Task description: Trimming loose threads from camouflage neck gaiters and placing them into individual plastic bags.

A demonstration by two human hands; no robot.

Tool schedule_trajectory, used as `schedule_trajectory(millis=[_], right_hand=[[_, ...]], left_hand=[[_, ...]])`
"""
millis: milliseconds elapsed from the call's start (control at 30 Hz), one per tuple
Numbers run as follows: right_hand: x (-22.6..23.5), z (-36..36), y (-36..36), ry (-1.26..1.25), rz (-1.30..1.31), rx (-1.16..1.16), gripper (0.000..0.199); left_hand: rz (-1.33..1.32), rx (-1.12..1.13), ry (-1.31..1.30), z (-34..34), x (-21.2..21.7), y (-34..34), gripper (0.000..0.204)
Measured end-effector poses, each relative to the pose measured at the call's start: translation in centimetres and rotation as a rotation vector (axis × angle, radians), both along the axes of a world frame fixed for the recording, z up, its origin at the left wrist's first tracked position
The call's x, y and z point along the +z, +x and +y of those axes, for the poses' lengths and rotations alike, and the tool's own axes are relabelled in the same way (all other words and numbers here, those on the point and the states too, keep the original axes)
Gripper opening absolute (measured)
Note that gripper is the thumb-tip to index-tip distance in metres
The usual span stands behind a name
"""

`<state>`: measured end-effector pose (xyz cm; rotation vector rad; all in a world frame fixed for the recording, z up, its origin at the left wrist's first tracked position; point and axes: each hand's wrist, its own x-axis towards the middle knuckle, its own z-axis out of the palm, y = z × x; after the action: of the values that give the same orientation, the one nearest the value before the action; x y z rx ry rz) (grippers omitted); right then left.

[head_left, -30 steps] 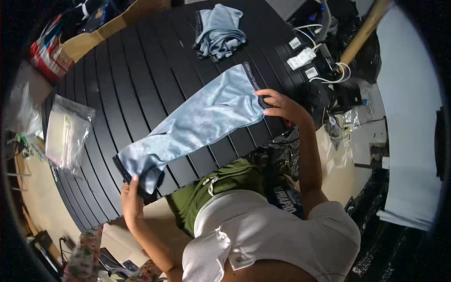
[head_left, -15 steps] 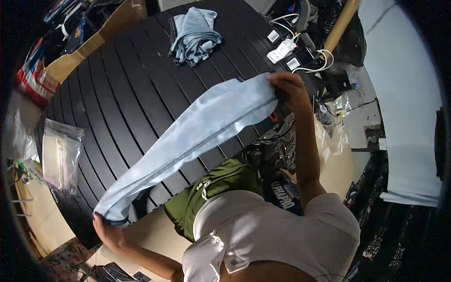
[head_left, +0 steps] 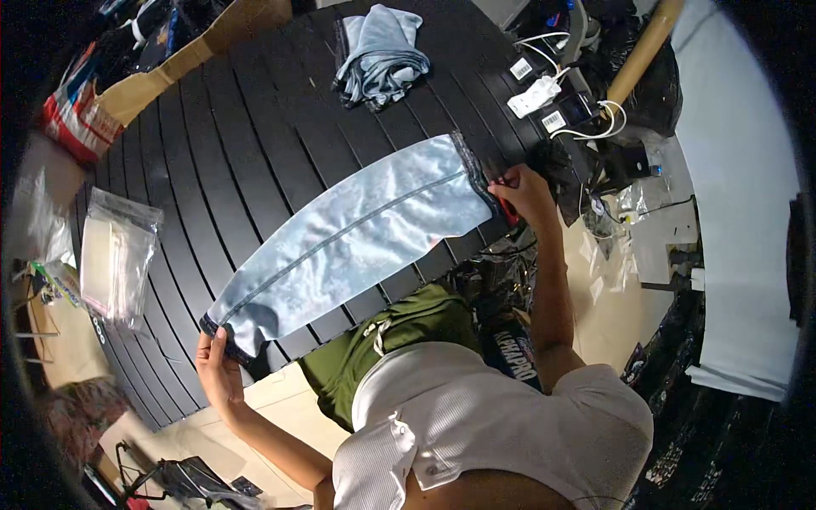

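Gripping one end of a pale blue denim piece, the left hand sits nearest the body, its fingers pinched on the dark hem at the edge of the black slatted worktop. The cloth lies stretched flat and diagonal across the slats, with a seam running along its length. At the far end the right hand has its fingers closed on the other hem, at the worktop's right edge. Both ends sit right at an edge, so I judge that a slack grip on either side could let the denim slide off, or wrinkle. Left of the cloth lies a clear plastic bag. Farther back rests a crumpled grey-blue garment. Chargers and white cables crowd the far right corner; a hem dragged that way could snag them.
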<state>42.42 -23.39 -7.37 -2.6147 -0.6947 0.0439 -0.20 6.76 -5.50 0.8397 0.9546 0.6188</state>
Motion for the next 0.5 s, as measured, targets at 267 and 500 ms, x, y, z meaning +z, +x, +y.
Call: schedule_trajectory(millis=[267, 500], right_hand=[[-2.3, -2.1, 3.5, -0.219, 0.067, 0.110, 0.024], [2.6, 3.5, 0.5, 0.597, 0.374, 0.148, 0.013]], left_hand=[[-0.102, 0.096, -0.122, -1.9, 0.6, 0.6, 0.025], [-0.206, 0.163, -0.175, -4.0, 2.4, 0.7, 0.018]])
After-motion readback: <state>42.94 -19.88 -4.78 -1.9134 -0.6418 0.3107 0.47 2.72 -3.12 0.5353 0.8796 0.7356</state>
